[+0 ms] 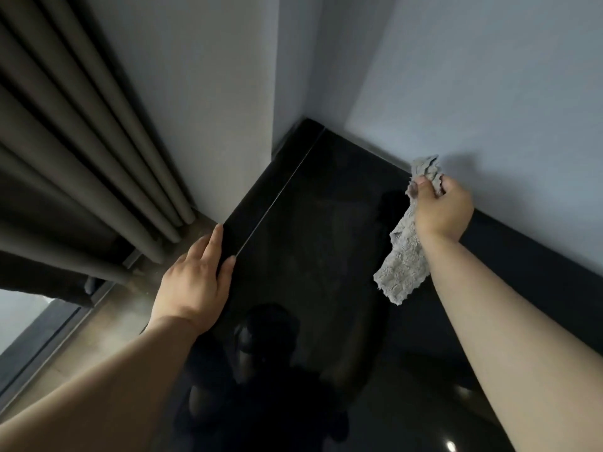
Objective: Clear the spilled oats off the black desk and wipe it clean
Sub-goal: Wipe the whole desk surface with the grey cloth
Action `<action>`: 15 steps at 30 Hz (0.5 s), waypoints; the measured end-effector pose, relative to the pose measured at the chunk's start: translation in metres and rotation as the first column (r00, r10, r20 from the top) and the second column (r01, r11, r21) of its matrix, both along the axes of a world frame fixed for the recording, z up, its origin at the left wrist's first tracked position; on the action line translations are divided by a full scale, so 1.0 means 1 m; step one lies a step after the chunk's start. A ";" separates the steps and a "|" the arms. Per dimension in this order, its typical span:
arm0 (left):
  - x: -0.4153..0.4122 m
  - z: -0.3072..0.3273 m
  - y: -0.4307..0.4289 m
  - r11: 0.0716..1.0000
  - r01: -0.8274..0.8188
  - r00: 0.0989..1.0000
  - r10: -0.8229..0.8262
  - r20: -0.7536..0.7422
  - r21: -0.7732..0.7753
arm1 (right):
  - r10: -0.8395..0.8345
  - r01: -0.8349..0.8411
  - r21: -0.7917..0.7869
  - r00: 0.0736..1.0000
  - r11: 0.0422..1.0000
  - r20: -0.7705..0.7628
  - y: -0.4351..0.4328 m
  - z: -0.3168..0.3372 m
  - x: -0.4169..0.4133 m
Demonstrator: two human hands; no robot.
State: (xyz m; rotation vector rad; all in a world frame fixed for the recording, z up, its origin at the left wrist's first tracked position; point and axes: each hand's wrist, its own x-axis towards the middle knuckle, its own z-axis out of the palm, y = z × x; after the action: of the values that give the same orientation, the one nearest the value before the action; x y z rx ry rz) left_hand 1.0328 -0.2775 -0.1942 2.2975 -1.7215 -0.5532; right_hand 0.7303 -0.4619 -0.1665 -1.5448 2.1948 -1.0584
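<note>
The glossy black surface (310, 223) runs from the bottom of the frame up to a corner of the pale wall (489, 76) at centre. It is shiny enough to mirror the person leaning over it. No oats can be made out anywhere on the part in view, though the surface is dark and small flakes could be missed.

The right hand (443, 210), at right of centre near the wall, has its fingers and thumb curled round the top of a grey fluffy cloth (404, 256). The cloth hangs down in a loose strip towards the surface. I cannot tell whether its lower end touches.

The left hand (192, 285), at lower left of centre, lies with straight fingers along the near-left edge of the surface, holding nothing. Pleated dark curtains (81, 141) fill the upper left.

This looks like the wiping step, probably late, with the cloth raised between passes. The next move would call for bringing the cloth down flat, bunched enough to press evenly. Strokes should then be drawn from the wall side outward so that any remaining crumbs are not pushed into the corner seam.
</note>
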 end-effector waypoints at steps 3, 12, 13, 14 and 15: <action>0.001 0.001 -0.005 1.000 0.004 1.000 -0.004 0.005 0.010 | -0.025 0.025 0.083 1.000 0.996 -0.002 -0.024 -0.014 -0.004; -0.001 -0.006 -0.010 0.999 -0.024 1.000 0.024 0.004 0.025 | 0.205 -0.176 0.148 0.955 0.973 -0.214 -0.008 -0.021 0.049; 0.001 -0.005 -0.009 0.999 -0.031 0.999 0.031 0.011 0.029 | 0.287 -0.257 0.156 0.932 0.954 -0.222 0.006 -0.021 0.056; 0.004 -0.004 -0.009 0.999 -0.038 0.999 0.038 0.013 0.032 | 0.363 -0.333 0.166 0.907 0.928 -0.212 0.020 -0.020 0.062; 0.005 -0.003 -0.009 0.999 -0.040 0.999 0.039 0.013 0.034 | 0.433 -0.403 0.185 0.884 0.896 -0.174 0.034 -0.019 0.063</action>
State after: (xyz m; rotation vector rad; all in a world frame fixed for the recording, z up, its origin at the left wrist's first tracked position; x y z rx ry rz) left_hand 1.0374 -0.2869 -0.1972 2.3575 -1.6806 -0.5665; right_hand 0.7934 -0.4276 -0.1853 -2.0173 1.8718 -0.6117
